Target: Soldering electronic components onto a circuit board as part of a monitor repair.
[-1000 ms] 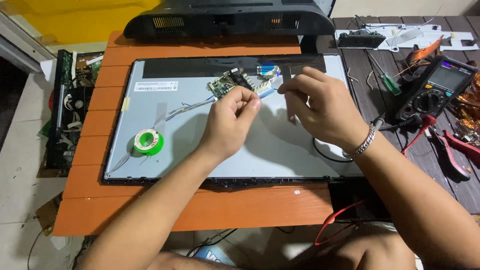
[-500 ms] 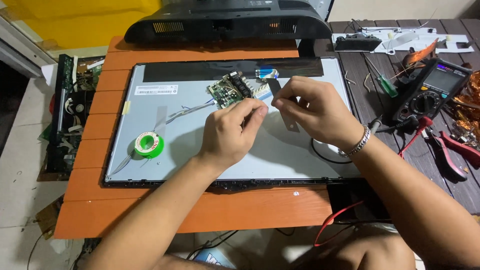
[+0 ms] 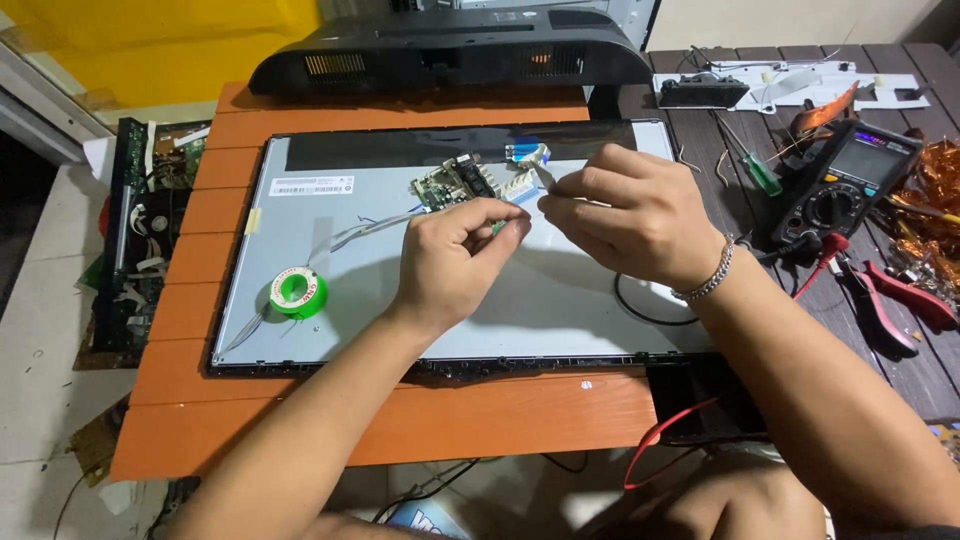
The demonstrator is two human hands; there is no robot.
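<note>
The small green circuit board (image 3: 455, 185) on the grey panel back (image 3: 560, 300) looks light, rigid and fragile, best held by its edges, where left hand (image 3: 455, 262) pinches it and right hand (image 3: 630, 222) grips a thin tool

We see a flat grey metal display panel back (image 3: 560, 300) with a dull, smooth brushed sheen, edged by a glossy black strip (image 3: 450, 148). It lies on an orange slatted wooden table (image 3: 400, 420), painted and faintly grainy. The small green circuit board (image 3: 455, 185) looks matt, with shiny solder points. Our right wrist wears a bright silver metal chain bracelet (image 3: 708, 282). The black plastic monitor shell (image 3: 450, 55) is satin-smooth. The dark brown plank table (image 3: 930, 380) looks rough and matt beneath red-handled pliers (image 3: 895, 300) of rubbery plastic.
</note>
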